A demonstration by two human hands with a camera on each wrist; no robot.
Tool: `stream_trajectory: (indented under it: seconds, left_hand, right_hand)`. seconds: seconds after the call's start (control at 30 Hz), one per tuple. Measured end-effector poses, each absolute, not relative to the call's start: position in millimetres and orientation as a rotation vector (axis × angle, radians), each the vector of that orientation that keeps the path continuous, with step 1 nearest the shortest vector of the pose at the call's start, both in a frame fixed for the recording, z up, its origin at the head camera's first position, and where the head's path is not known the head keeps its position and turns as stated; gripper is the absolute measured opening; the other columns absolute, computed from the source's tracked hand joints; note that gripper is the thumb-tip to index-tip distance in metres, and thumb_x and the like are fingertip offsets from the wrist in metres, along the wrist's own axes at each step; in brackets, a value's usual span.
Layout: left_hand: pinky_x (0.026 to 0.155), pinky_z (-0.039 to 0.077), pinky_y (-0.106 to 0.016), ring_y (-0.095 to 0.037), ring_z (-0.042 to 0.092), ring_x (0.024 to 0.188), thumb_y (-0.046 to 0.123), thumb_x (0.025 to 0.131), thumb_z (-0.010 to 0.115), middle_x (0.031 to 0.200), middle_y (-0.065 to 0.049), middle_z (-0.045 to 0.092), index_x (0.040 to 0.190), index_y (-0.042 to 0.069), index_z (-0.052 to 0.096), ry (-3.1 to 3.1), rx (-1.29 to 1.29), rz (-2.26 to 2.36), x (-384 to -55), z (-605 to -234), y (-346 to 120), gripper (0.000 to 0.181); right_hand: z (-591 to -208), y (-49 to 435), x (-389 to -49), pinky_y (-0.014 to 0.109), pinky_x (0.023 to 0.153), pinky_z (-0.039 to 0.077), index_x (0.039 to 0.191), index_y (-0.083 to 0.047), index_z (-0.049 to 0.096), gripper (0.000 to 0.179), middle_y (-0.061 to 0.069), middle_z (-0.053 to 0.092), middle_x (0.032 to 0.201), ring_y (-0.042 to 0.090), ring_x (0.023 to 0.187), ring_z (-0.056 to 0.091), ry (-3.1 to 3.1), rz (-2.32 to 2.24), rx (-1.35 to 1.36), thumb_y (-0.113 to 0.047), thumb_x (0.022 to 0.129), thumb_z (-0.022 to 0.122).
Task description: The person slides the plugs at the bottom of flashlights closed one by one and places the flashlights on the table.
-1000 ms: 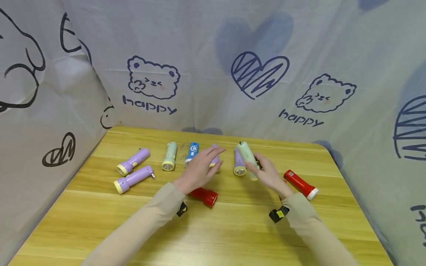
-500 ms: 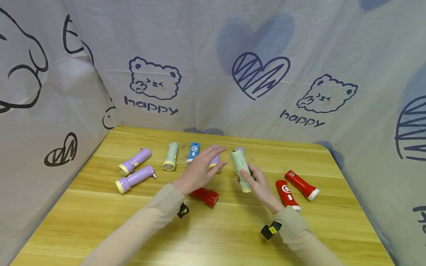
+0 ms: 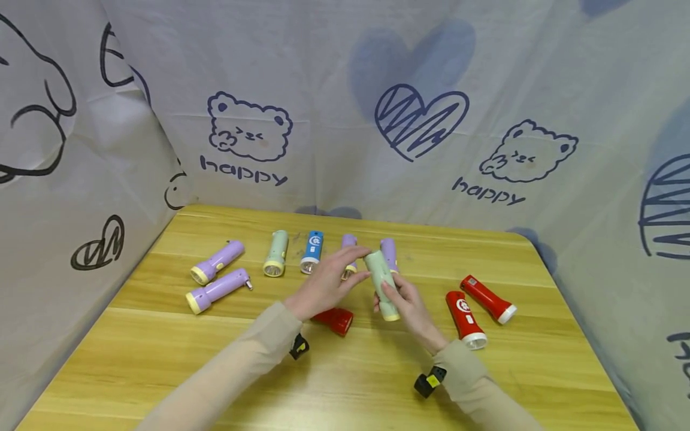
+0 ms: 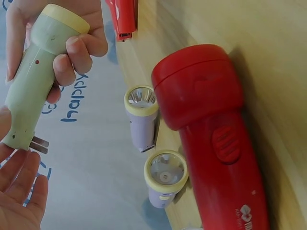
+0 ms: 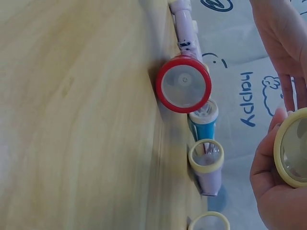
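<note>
My right hand (image 3: pixel 414 308) grips a light green flashlight (image 3: pixel 381 278) raised over the table, its fingers curled round the part near the yellow head. In the left wrist view two metal plug prongs (image 4: pixel 39 145) stick out at the tail end of the flashlight. My left hand (image 3: pixel 323 286) reaches that tail with fingers mostly straight, the fingertips right at its edge and the thumb alongside. Under the left wrist lies a red flashlight (image 3: pixel 338 321), partly hidden by the hand and sleeve. Its red head (image 4: pixel 199 86) looms large in the left wrist view.
Along the back of the wooden table (image 3: pixel 366 383) stand a green flashlight (image 3: pixel 277 248), a blue one (image 3: pixel 312 248) and two purple ones. Two purple flashlights lie at the left, one with prongs out (image 3: pixel 218 290). Two red flashlights (image 3: pixel 465 314) lie at the right. A printed cloth (image 3: pixel 334 120) hangs behind.
My right hand has carried the green flashlight left and towards me, bringing its tail up to my left fingers. The left hand has barely moved.
</note>
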State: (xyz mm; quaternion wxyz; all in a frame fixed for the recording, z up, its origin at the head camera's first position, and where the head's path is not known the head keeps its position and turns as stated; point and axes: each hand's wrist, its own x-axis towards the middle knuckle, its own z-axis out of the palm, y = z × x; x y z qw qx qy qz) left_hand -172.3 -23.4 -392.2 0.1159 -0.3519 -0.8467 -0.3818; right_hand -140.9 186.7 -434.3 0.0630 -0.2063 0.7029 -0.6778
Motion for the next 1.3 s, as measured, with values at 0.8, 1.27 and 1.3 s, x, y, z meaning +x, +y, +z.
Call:
stream_trajectory:
  seconds: [0.8, 1.27, 1.3]
  left_hand:
    - [0.106, 0.053, -0.041, -0.029, 0.064, 0.125, 0.019, 0.088, 0.077, 0.134, -0.015, 0.066, 0.133, 0.001, 0.061, -2.441, -0.943, -1.233, -167.3, -402.9, -18.6, 0.051]
    - [0.1, 0.057, -0.044, -0.03, 0.067, 0.119, 0.013, 0.085, 0.08, 0.131, -0.017, 0.068, 0.133, -0.001, 0.061, -2.504, -0.877, -1.295, -165.3, -400.4, -16.8, 0.053]
    - [0.1, 0.056, -0.044, -0.031, 0.067, 0.119, 0.013, 0.085, 0.08, 0.131, -0.017, 0.068, 0.133, -0.001, 0.061, -2.507, -0.872, -1.295, -165.1, -399.7, -16.5, 0.054]
  right_hand:
    - [-448.4, 181.5, -135.1, 0.032, 0.066, 0.06, 0.126, 0.014, 0.048, 0.033, 0.007, 0.064, 0.088, 0.01, 0.073, 0.066, 2.163, -2.119, -0.61, -0.012, 0.106, 0.045]
    - [-454.6, 182.1, -135.6, 0.029, 0.068, 0.06, 0.129, 0.02, 0.043, 0.034, -0.012, 0.068, 0.092, 0.009, 0.077, 0.068, 2.169, -2.147, -0.687, -0.005, 0.106, 0.042]
    - [-454.7, 182.0, -135.6, 0.029, 0.068, 0.06, 0.129, 0.02, 0.043, 0.034, -0.013, 0.068, 0.093, 0.01, 0.078, 0.069, 2.171, -2.15, -0.689, -0.004, 0.106, 0.042]
